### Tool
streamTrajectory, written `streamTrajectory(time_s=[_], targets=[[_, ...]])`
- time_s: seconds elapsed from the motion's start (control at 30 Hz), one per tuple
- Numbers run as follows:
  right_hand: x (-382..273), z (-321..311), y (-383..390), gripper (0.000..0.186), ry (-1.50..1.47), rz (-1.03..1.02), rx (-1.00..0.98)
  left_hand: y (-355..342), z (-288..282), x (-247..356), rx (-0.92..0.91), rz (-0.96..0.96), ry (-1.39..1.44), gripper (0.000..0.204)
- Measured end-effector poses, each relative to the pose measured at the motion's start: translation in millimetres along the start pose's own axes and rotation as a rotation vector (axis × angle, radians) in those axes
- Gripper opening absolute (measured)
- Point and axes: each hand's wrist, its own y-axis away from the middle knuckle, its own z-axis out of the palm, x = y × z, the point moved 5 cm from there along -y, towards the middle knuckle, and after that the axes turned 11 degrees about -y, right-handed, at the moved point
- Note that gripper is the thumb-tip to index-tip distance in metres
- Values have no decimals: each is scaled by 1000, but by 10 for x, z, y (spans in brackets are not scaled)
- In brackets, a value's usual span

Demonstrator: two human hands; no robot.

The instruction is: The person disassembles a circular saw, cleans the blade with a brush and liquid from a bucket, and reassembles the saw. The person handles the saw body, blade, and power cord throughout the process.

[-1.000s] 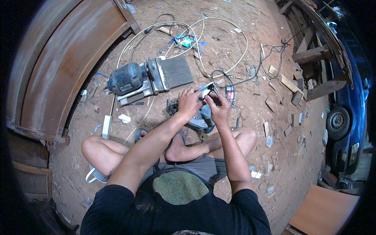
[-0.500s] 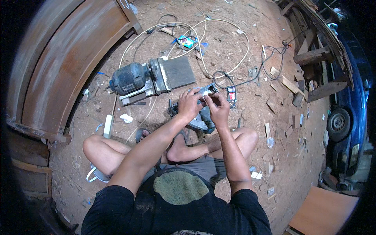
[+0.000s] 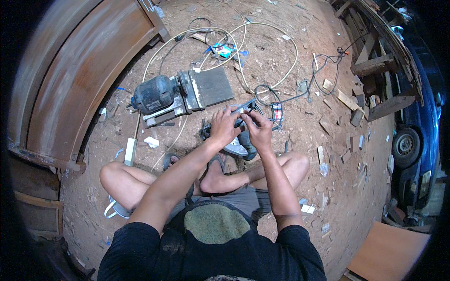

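Curling partly closed at the power tool's [image 3: 247, 143] edge, left hand [image 3: 225, 126] and right hand [image 3: 259, 131], hold unclear, have open ground [image 3: 303, 135] rightward.

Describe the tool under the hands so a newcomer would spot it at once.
On the dirt floor, find the machine with the rounded motor. Between it and the crossed legs, slightly right, sits the dark tool, partly covered by the left hand and right hand. Unlike that machine, it shows a pale curved plate.

Blue-grey power tool [image 3: 247, 142], black shirt [image 3: 206, 262]
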Motion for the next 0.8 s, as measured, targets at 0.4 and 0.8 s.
streamTrajectory(time_s=[0.4,0.8], targets=[[34,-40,47,27,-3,33,33,-26,35,-17,-11,51,-30,28],[-120,64,48,23,-25,-60,98,-23,36,-61,-11,76,-1,24]])
